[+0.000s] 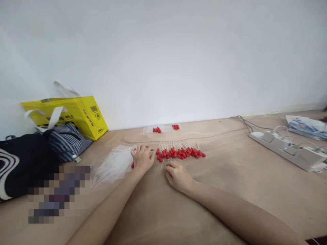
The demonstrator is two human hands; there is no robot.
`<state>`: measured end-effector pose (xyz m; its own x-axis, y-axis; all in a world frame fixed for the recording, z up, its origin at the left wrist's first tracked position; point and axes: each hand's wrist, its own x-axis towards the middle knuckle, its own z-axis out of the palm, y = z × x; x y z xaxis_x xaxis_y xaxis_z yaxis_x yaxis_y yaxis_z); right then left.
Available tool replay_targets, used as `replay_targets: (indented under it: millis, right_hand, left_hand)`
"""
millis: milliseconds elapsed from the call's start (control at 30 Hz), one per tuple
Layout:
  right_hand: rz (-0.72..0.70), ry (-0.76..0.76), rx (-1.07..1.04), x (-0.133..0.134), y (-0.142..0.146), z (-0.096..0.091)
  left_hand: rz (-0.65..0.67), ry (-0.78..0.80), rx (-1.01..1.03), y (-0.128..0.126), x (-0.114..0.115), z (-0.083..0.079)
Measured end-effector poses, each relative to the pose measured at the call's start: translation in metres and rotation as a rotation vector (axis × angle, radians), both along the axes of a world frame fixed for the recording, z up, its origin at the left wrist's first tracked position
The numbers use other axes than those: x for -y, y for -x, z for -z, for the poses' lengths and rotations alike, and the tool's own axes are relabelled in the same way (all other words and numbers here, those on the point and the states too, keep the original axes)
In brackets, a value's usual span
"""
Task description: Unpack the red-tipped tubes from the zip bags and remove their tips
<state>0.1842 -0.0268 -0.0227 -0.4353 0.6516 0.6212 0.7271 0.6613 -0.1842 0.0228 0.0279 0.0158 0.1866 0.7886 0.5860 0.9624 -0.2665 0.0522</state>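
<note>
A row of thin clear-stemmed droppers with red rubber bulbs [182,153] lies on the table, stems pointing away from me. My left hand [143,158] is palm down just left of the row, fingers bent and spread, by the edge of a pile of clear plastic bags [112,163]. One red bulb [132,165] peeks out beside its wrist side; the rest of what lies beneath is hidden. Below the row, my right hand [178,175] has its fingers curled in around thin clear tubes [161,166], whose ends show at the fingertips.
Two small groups of red bulbs [157,130] lie on clear bags near the wall. At left stand a yellow bag [87,115], a striped pouch [68,141] and a black bag [22,163]. A white power strip [286,149] with plugs and printed packets [306,127] are at right.
</note>
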Motion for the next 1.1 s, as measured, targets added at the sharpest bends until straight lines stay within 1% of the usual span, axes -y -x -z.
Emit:
replay_targets:
  millis: [100, 200, 300, 400, 467, 533, 567, 633, 700, 800, 867, 933, 1000, 1100]
  right_hand:
    - [-0.013, 0.036, 0.009, 0.004, 0.002, -0.003]
    - [-0.022, 0.071, 0.042, 0.008, 0.003, -0.007]
    - [-0.035, 0.112, 0.07, 0.012, 0.003, -0.013]
    - [-0.041, 0.12, 0.05, 0.014, 0.001, -0.016]
    - [-0.037, 0.1, 0.007, 0.014, -0.003, -0.016]
    - [-0.023, 0.075, -0.049, 0.013, -0.011, -0.014]
    - [-0.011, 0.063, -0.077, 0.012, -0.016, -0.013]
    - [0.017, 0.036, -0.118, 0.011, -0.028, -0.01]
    - [0.037, 0.002, -0.135, 0.011, -0.04, -0.007]
    - [0.039, -0.064, -0.133, 0.012, -0.052, -0.005]
    - [0.022, -0.096, -0.104, 0.014, -0.053, -0.005]
    - [-0.005, -0.102, -0.058, 0.016, -0.05, -0.007]
    - [-0.024, -0.088, -0.021, 0.017, -0.046, -0.009]
    - [-0.02, -0.066, -0.017, 0.016, -0.042, -0.01]
  left_hand:
    - [-0.082, 0.193, 0.021, -0.01, -0.015, -0.007]
    - [-0.124, 0.291, 0.028, -0.018, -0.026, -0.009]
    - [-0.152, 0.321, 0.033, -0.022, -0.032, -0.007]
    - [-0.177, 0.315, 0.043, -0.022, -0.034, -0.008]
    - [-0.188, 0.289, 0.053, -0.019, -0.031, -0.011]
    - [-0.182, 0.231, 0.051, -0.014, -0.021, -0.015]
    - [-0.166, 0.185, 0.043, -0.01, -0.014, -0.017]
    - [-0.086, 0.05, 0.005, 0.0, 0.004, -0.021]
    - [0.05, -0.06, -0.036, 0.009, 0.024, -0.02]
    - [0.293, -0.11, -0.108, 0.018, 0.05, -0.011]
    - [0.411, -0.094, -0.142, 0.02, 0.06, -0.002]
    - [0.454, -0.022, -0.126, 0.018, 0.064, 0.007]
    - [0.433, 0.081, -0.051, 0.014, 0.064, 0.012]
    - [0.377, 0.219, 0.117, 0.006, 0.065, 0.014]
